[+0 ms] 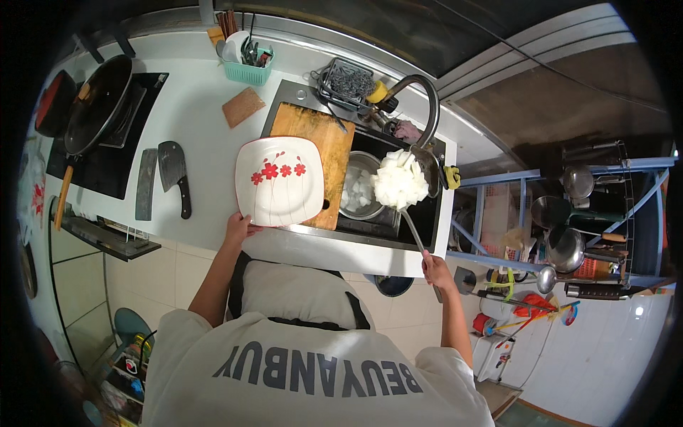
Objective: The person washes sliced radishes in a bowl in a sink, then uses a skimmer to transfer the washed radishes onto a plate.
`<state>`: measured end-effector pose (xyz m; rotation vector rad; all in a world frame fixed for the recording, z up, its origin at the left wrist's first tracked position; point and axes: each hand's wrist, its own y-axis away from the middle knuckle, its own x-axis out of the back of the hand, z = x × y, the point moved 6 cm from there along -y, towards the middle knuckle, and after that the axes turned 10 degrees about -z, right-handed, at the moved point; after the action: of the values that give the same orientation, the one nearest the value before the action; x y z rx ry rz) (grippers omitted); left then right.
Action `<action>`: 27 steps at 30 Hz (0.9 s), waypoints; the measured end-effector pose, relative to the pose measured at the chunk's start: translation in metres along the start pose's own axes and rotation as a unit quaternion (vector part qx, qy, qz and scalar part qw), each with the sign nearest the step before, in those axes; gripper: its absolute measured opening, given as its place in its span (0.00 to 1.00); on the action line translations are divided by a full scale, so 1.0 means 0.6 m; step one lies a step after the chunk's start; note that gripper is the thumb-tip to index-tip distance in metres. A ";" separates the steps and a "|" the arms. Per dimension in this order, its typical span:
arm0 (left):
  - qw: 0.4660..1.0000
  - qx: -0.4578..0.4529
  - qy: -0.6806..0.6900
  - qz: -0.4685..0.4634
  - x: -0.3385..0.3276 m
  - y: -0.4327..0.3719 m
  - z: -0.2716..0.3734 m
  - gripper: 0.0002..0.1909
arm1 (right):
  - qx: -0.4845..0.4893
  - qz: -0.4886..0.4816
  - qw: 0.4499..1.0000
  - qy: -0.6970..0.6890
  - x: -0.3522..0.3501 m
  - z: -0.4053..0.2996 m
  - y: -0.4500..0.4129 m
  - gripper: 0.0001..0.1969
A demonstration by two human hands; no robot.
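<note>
My left hand (243, 230) grips the near rim of a white square plate (280, 187) with red flowers, which is over the left part of a wooden cutting board (341, 139). With my right hand (437, 272) I hold the handle of a metal skimmer or ladle (412, 229). White chopped pieces (400, 180) are heaped on its head, over the right side of the sink. Just left of that heap, a metal pot (364, 215) in the sink holds more white pieces. Whether the plate touches the board, I cannot tell.
A curved faucet (433, 107) rises behind the sink. Left of the board lie a cleaver (172, 165), a dark flat blade-like piece (145, 184) and a brown pad (243, 107). A wok (101, 107) sits on the cooktop (144, 128). A green utensil basket (248, 72) stands at the back.
</note>
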<state>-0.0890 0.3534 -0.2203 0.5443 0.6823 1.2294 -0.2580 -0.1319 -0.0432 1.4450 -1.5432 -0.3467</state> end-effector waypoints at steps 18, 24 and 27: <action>0.999 -0.011 -0.045 -0.015 0.034 -0.038 0.015 0.13 | -0.003 -0.031 0.997 -0.063 -0.053 0.023 -0.041 0.28; 0.998 0.003 -0.057 -0.023 0.032 -0.046 0.010 0.13 | -0.003 -0.030 0.997 -0.065 -0.056 0.028 -0.064 0.27; 0.998 0.004 -0.055 -0.022 0.030 -0.046 0.013 0.13 | -0.016 -0.021 0.998 -0.049 -0.050 0.034 -0.069 0.27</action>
<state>-0.0619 0.3639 -0.2378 0.5963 0.6049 1.1474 -0.2532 -0.1240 -0.0976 1.4553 -1.5798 -0.4702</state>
